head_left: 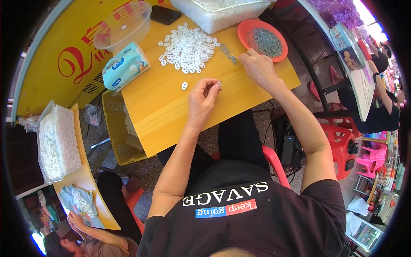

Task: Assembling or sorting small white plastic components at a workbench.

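Note:
My left hand [200, 102] is closed over the wooden table, thumb and forefinger pinching a small white plastic piece [219, 84], mostly covered by the fingers. My right hand [258, 68] is pinched at the edge of a few loose grey screws [227, 52]; a thin sliver shows at its fingertips, too small to name. Left of my left hand lies a single white oval piece with two dark holes [184, 86]. A heap of similar white pieces [188, 48] sits farther back. Beyond my right hand, a red-orange plate [242, 34] holds many small grey screws [264, 43].
On the table [158, 115] stand a tissue pack [124, 67], a clear plastic tub [124, 32], a black phone [165, 15] and a bin of white pieces [205, 20]. A yellow crate [112, 128] is at the left. Another person [98, 240] works at a side table lower left.

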A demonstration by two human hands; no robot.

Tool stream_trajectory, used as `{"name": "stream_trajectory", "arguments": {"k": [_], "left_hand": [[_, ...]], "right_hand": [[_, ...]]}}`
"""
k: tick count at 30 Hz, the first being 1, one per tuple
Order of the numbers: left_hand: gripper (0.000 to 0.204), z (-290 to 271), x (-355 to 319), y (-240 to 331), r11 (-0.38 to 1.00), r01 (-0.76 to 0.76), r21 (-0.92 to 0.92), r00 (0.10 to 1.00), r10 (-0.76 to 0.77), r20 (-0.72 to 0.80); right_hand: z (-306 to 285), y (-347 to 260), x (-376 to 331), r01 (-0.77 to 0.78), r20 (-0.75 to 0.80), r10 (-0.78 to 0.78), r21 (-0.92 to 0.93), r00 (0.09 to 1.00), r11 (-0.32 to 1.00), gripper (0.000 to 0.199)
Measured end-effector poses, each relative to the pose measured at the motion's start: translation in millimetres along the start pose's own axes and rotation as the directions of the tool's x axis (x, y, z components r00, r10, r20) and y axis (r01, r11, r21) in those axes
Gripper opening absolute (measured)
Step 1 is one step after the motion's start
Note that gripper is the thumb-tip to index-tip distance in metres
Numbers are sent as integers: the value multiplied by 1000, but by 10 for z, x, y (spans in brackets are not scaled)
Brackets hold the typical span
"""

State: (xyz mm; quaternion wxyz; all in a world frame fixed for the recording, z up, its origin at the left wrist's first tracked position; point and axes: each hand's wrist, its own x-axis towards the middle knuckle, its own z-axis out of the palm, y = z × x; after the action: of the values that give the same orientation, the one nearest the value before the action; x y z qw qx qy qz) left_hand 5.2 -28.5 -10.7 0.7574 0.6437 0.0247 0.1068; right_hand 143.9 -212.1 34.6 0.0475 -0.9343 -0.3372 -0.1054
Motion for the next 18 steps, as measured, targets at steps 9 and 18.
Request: {"name": "stream_trajectory", "arguments": {"k": [9,18], "left_hand": [[9,33,0,13,1000,-14,-12,999,13,-50],[9,37,-1,37,1000,-10,-13,999,9,-43]], "right_hand": [[-121,-34,-280,-15,-91,25,111,996,994,15],[-110,-41,-388,-53,-97,73,193,993,980,14]]}}
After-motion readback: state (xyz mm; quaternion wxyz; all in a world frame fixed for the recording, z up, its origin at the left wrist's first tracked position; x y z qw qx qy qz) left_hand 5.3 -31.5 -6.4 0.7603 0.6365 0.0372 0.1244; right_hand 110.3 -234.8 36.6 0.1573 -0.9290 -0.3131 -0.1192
